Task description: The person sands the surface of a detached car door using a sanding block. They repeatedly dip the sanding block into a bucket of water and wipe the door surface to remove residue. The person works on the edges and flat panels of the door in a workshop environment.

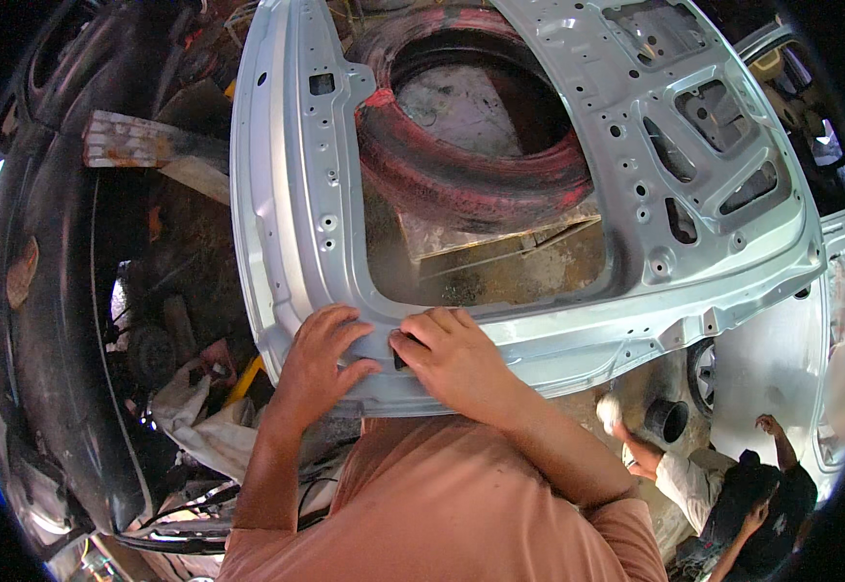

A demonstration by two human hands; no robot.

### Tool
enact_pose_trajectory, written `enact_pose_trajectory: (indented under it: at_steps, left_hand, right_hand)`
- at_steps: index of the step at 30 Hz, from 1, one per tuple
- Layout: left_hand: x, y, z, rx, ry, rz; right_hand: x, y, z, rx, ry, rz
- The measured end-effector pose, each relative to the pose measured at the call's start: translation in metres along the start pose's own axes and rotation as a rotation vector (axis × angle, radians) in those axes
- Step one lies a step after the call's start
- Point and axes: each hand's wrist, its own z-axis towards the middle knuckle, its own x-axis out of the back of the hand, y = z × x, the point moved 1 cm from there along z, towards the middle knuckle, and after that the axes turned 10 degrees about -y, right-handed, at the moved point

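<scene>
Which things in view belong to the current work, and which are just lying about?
In the work:
- silver vehicle panel, left hand and right hand on it
- red-smeared tire beneath, apparently propping it
- dark patch at the right thumb: object or slot, can't tell

Apparently lying about:
- pale beam, left
- crumpled pale sheet, lower left
- black round container, lower right

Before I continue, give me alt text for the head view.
The left hand and right hand rest on the near edge of a silver-grey, perforated sheet-metal car panel. A round, red-smeared black rubber tyre shows through its large opening. A dark, curved car body fills the left; another person is at lower right.
</scene>
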Motion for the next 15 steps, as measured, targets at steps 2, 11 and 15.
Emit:
enact_pose_trajectory:
  at_steps: [2, 11, 15]
  left_hand:
    - [-0.001, -0.006, -0.001, -0.005, -0.022, -0.023]
    - [-0.008, -0.027, -0.002, -0.005, -0.096, -0.108]
    - [-0.008, -0.018, -0.004, 0.076, -0.075, 0.098]
  right_hand:
    - [0.011, 0.009, -0.019, -0.002, -0.014, -0.011]
    - [0.050, 0.022, -0.075, -0.181, -0.080, -0.035]
    - [0.019, -0.004, -0.023, -0.079, -0.069, -0.018]
